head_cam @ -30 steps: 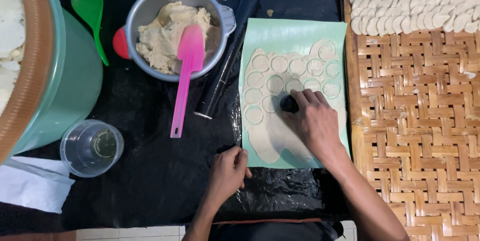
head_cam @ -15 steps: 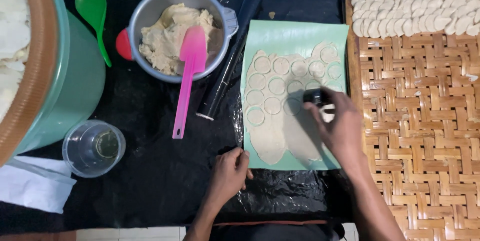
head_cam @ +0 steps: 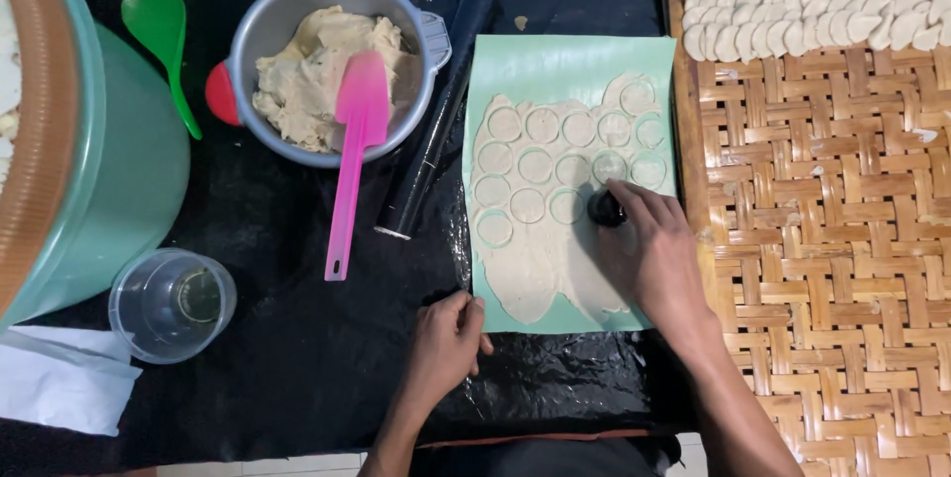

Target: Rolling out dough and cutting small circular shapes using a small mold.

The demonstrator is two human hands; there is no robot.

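A thin sheet of pale dough (head_cam: 540, 259) lies on a green mat (head_cam: 555, 61), marked with several round cut circles across its upper part. My right hand (head_cam: 649, 254) grips a small dark round cutter (head_cam: 605, 208) and presses it into the dough below the cut circles at the right. My left hand (head_cam: 446, 343) rests with curled fingers on the mat's lower left corner, holding nothing.
A black rolling pin (head_cam: 441, 110) lies left of the mat. A metal bowl of filling (head_cam: 327, 61) holds a pink spatula (head_cam: 355, 155). A woven bamboo tray (head_cam: 832, 239) at right carries folded dumplings (head_cam: 822, 11). A clear cup (head_cam: 170, 304), green spoon (head_cam: 158, 36) and large green container (head_cam: 109, 160) stand left.
My right hand moved the cutter from the middle of the dough to the right, then back left and down to a fresh spot. My left hand stayed at the mat's corner.
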